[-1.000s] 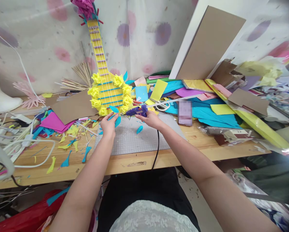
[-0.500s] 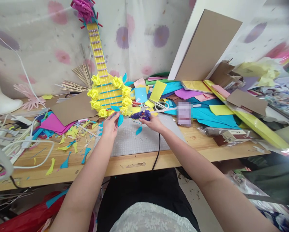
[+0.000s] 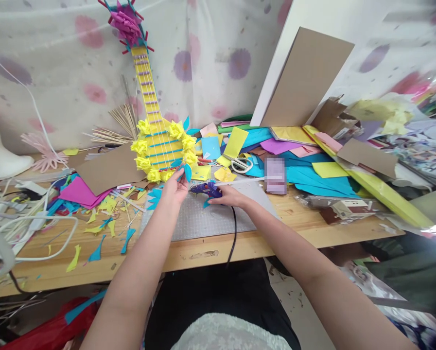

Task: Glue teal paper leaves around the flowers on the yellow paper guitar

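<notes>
Between the fingers of my left hand (image 3: 177, 187) is a blue paper leaf (image 3: 188, 172), close to the lower edge of a yellow paper guitar (image 3: 162, 150). My right hand (image 3: 227, 196) grips a purple glue gun (image 3: 205, 189), its nozzle pointing left toward my left hand. A white glue stick (image 3: 241, 182) sticks out of its back, and a black cord hangs down from it. Under the gun, another blue leaf on the grey cutting mat (image 3: 199, 223) is mostly hidden. Yellow paper flowers ring the guitar's body.
Coloured paper sheets (image 3: 320, 177), scissors (image 3: 241, 166) and a blurred-out phone-like object (image 3: 275, 175) lie to the right. Paper scraps (image 3: 97, 248), bamboo sticks (image 3: 112, 129) and white cables (image 3: 39, 218) are at the left. Brown cardboard (image 3: 308, 73) leans at the back.
The glue gun has moved left and down, now covering most of the loose leaf on the mat. My left hand has turned its leaf slightly. The view has shifted a little.
</notes>
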A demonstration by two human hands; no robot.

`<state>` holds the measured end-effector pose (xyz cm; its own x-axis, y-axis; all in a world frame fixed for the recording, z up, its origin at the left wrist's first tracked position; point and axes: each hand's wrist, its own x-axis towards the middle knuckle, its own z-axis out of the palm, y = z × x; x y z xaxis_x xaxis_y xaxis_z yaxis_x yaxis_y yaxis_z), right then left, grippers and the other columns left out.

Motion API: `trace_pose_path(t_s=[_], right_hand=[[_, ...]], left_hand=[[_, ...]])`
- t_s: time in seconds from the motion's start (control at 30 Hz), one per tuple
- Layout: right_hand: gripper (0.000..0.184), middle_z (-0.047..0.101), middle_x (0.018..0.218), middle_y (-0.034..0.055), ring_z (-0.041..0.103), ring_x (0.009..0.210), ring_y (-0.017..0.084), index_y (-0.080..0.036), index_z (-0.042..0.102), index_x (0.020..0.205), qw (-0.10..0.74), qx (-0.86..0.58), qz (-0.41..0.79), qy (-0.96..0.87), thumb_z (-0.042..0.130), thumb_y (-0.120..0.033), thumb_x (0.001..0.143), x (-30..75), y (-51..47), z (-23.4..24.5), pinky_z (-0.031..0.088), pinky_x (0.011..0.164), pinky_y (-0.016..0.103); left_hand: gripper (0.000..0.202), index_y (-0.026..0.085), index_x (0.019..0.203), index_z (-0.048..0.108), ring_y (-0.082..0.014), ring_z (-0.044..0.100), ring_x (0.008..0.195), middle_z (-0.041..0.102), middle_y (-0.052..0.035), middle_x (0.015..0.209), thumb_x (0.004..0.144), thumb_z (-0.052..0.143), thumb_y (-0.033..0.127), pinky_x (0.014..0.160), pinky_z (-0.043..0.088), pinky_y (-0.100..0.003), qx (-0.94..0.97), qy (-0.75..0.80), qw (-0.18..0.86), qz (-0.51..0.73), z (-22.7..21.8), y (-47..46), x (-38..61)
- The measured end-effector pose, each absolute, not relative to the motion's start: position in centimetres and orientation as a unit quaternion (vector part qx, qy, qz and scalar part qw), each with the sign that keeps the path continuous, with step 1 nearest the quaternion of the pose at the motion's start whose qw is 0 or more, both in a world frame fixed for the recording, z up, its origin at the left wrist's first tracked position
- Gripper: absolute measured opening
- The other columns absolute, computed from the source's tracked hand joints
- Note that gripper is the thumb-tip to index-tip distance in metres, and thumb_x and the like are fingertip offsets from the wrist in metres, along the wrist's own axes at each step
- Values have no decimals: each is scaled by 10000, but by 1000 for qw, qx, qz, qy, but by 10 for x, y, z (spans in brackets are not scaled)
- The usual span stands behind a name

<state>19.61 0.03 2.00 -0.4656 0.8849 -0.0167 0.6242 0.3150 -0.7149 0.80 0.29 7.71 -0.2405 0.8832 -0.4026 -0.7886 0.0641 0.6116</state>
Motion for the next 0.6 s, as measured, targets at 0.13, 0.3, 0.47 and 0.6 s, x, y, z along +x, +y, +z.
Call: trace_pose_path(t_s=[0.13,0.3,0.47,0.6], right_hand=[[577,627,1152,85,595,950,194,-184,584,1189,216,-446,366,-788,721,-217,630,230,1,34,464,782,286],[368,636,1104,71,591,905,165,-187,609,1039,305,-478,424,-706,650,-224,676,260,18,36,465,779,297],[313,660,970,58,599,838,140,-179,612,905,461,-471,471,-587,655,-398,686,241,45,47,466,775,293],[351,657,981,20,598,825,113,-215,620,934,480,-384,568,-547,692,-432,667,206,57,66,456,772,266]], left_hand=[[196,101,946,641,-106,680,846,708,-69,884,798,568,-4,721,552,-131,52,391,595,700,82,11,11],[254,124,1036,624,-136,676,891,703,-69,920,797,603,41,727,562,-173,72,379,598,703,93,24,15],[170,139,982,617,-101,660,740,659,-33,767,818,602,97,692,541,-180,68,361,651,664,100,34,31],[40,158,852,604,-39,578,559,579,19,645,822,609,132,617,502,-134,70,384,690,609,99,41,43]])
